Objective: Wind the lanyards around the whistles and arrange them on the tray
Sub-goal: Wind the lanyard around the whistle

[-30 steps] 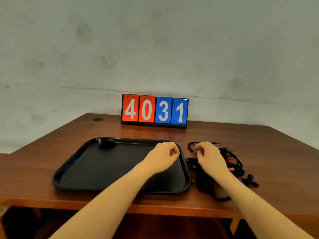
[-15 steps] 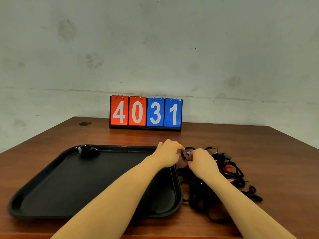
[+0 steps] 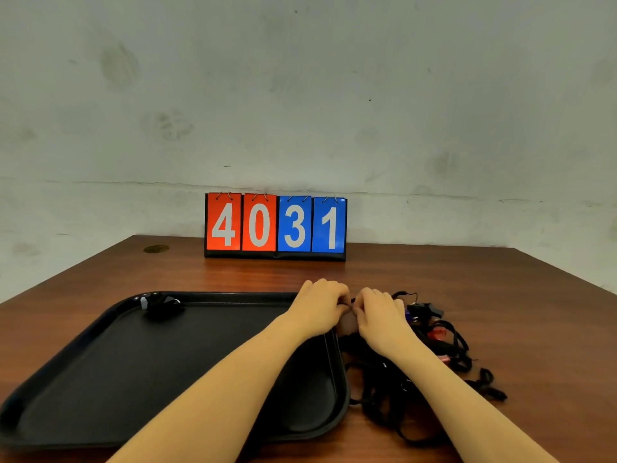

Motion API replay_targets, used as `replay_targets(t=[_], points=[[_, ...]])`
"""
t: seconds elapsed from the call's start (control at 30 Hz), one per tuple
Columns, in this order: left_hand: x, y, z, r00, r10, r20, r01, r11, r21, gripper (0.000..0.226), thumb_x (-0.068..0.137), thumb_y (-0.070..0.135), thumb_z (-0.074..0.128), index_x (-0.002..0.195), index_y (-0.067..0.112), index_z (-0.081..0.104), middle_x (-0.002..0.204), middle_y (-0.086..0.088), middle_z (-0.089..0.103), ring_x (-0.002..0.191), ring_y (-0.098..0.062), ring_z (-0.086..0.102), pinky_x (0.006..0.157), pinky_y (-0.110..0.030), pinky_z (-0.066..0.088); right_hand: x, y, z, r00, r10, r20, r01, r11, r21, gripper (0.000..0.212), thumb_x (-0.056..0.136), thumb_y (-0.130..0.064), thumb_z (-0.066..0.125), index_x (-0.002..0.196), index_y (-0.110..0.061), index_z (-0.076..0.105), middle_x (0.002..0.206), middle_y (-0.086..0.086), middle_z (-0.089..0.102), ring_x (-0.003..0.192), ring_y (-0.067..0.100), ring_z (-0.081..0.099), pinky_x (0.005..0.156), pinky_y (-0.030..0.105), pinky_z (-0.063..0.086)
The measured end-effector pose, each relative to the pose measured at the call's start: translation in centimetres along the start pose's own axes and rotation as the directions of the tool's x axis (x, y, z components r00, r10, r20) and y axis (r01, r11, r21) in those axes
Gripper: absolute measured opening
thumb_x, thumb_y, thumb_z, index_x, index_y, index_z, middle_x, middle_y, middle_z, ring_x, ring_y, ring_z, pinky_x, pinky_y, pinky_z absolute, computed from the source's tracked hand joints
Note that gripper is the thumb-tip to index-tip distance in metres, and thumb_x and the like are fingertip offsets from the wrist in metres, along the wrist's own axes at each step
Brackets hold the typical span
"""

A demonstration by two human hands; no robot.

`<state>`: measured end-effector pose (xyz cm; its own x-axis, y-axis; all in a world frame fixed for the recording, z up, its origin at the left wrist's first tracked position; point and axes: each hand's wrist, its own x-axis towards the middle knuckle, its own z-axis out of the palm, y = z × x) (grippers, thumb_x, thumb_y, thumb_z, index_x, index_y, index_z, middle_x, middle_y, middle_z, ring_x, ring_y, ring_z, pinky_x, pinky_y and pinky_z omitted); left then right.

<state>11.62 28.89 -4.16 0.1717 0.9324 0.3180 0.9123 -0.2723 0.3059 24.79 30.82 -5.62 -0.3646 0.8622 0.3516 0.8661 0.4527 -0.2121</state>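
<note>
Black tray: lay on the worktop, one wound whistle in its far left corner.
Lanyard pile: sat just right of the tray.
My hands: left hand and right hand met knuckle to knuckle, fingers curled; I couldn't tell what they pinched.

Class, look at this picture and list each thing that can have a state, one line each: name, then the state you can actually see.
Tray: flat on the table, one wound whistle in it.
Wound whistle: in the tray's far left corner.
Lanyard pile: tangled, on the table right of the tray.
Left hand: fingers curled, pinching a lanyard.
Right hand: fingers curled, against the left hand; what it grips is hidden.
Scoreboard: upright, reads 4031.
</note>
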Motion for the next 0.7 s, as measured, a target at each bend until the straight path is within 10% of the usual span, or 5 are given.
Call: replay_targets(t=[0.27, 0.7], points=[[-2.6, -0.4, -5.2, 0.972, -0.045, -0.232, -0.017, 0.966, -0.259, 0.01, 0.093, 0.017, 0.052, 0.1, 0.016, 0.058, 0.089, 0.009, 0.058, 0.078, -0.001, 0.055, 0.069, -0.011, 0.045, -0.2, -2.2, -1.6, 0.999, -0.047, -0.021, 0.051, 0.847, 0.53, 0.009, 0.09, -0.025, 0.056, 0.098, -0.028, 0.059, 0.085, -0.014, 0.066, 0.087, 0.006, 0.062, 0.1, 0.038, 0.038], [-6.1, -3.9, -9.5, 0.94, -0.127, -0.317, 0.026, 0.952, -0.306, 0.013, 0.092, 0.018, 0.054, 0.103, 0.017, 0.06, 0.087, 0.011, 0.059, 0.074, 0.001, 0.058, 0.07, -0.008, 0.045, 0.4, -8.1, -2.3, 0.981, -0.173, -0.091, 0.188, 0.708, 0.681, 0.008, 0.087, -0.016, 0.059, 0.08, -0.02, 0.062, 0.077, -0.008, 0.063, 0.069, -0.001, 0.058, 0.066, 0.012, 0.045]])
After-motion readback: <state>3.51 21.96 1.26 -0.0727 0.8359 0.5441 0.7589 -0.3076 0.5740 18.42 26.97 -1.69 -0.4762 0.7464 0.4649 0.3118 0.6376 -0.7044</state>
